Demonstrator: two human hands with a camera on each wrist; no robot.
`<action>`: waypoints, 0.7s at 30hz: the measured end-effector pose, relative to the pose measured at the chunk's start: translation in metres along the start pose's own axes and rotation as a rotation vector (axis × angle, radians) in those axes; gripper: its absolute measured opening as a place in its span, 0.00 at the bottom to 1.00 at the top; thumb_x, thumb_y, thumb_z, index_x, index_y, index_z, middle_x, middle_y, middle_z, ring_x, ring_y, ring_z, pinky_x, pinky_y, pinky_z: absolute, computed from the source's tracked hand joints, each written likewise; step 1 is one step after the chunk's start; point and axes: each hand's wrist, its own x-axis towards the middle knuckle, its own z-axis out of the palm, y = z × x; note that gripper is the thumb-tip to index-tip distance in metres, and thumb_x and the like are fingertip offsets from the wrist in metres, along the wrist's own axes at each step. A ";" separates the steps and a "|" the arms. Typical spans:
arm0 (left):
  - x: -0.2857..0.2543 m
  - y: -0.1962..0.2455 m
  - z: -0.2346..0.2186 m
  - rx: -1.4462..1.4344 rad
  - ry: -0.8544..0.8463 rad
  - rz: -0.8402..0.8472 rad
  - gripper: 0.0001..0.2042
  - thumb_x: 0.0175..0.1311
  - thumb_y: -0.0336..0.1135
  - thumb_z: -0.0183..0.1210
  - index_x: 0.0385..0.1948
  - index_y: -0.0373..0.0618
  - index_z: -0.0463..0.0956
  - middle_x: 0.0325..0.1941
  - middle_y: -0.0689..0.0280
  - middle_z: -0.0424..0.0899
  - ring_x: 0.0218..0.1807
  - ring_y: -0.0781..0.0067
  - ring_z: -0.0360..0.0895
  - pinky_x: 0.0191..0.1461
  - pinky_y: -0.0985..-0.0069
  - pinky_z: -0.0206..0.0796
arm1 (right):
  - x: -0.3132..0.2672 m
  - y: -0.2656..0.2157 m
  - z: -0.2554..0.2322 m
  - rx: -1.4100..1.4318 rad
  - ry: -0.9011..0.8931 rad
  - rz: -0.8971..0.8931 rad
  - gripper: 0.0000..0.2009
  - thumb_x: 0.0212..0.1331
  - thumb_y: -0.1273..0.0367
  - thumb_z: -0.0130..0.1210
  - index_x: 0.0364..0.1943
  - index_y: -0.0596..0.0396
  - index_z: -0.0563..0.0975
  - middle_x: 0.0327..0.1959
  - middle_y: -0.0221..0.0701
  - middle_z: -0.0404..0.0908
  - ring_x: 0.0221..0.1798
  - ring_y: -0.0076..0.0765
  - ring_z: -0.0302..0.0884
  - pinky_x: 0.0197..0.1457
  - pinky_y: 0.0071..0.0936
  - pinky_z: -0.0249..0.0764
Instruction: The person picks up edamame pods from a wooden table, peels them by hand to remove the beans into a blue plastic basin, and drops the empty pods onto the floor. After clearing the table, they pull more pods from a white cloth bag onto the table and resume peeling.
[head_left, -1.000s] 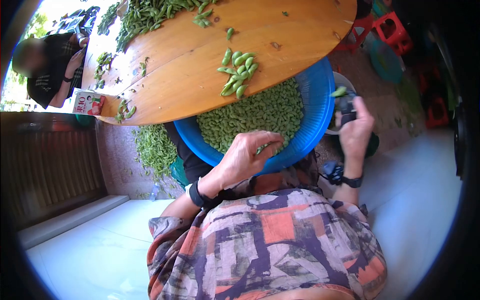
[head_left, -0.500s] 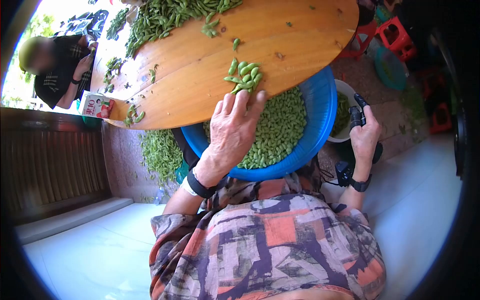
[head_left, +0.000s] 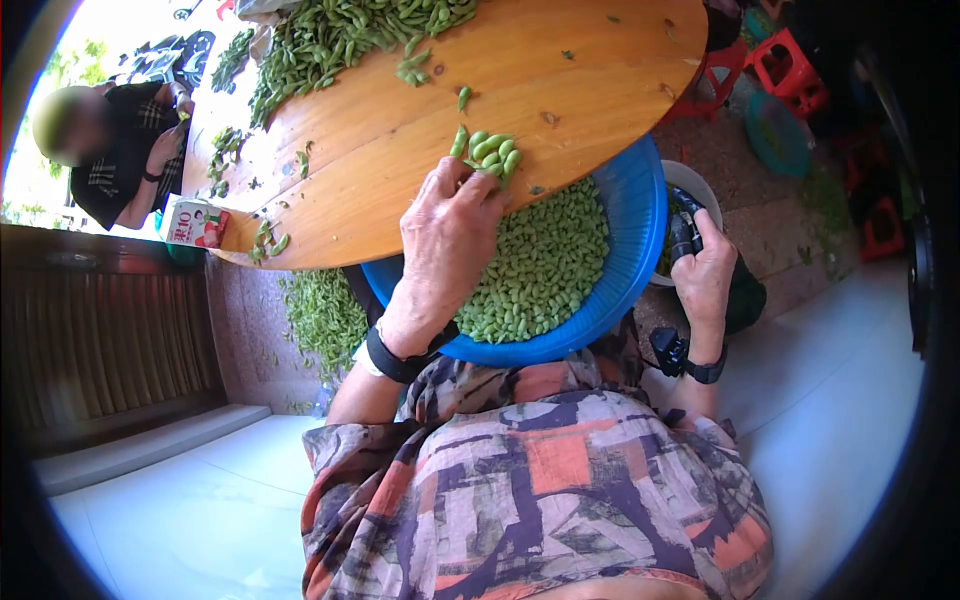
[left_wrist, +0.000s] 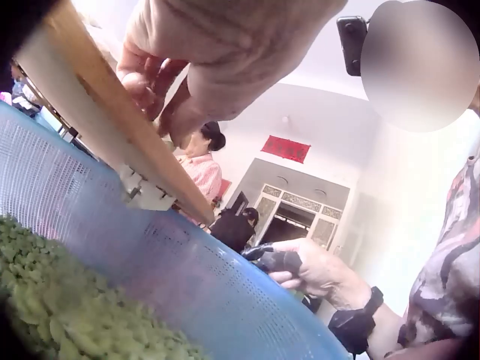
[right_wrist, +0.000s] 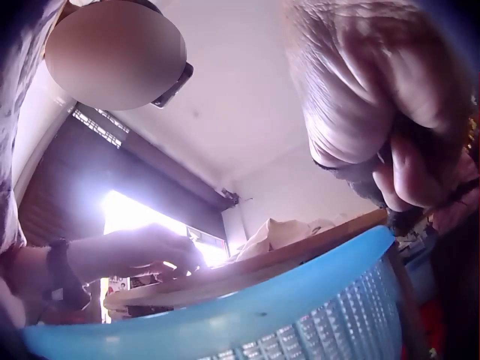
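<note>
At the near table edge, my left hand (head_left: 445, 245) pinches a soybean pod with bent fingers, which partly hide it. Right beside its fingertips lies a small pile of plump green soybean pods (head_left: 492, 150). Below that hand, a blue plastic basket (head_left: 640, 230) holds many shelled green beans (head_left: 545, 270). My right hand (head_left: 705, 275) hovers over a white bucket (head_left: 708, 185) on the basket's right side. Black covers wrap its thumb and forefinger (head_left: 682, 237), which reach forward with nothing visible between them; its other fingers are loosely bent.
A big heap of pods (head_left: 330, 50) covers the far left of the wooden table (head_left: 580, 90). Another person (head_left: 125, 150) sits at the left, near a printed carton (head_left: 195, 222). More pods (head_left: 325, 315) lie on the floor; red stools (head_left: 790, 75) stand back right.
My left hand first left the basket for the pods on the table, and its fingers have since bent round a pod. The right hand let a pod go and lowered slightly over the bucket.
</note>
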 end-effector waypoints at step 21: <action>-0.056 0.018 0.013 -1.213 -0.222 -0.525 0.09 0.59 0.21 0.65 0.33 0.40 0.72 0.27 0.67 0.79 0.23 0.85 0.72 0.26 0.85 0.65 | -0.021 -0.068 0.033 1.102 -0.739 0.316 0.08 0.62 0.69 0.54 0.40 0.58 0.79 0.20 0.20 0.71 0.22 0.10 0.65 0.23 0.12 0.62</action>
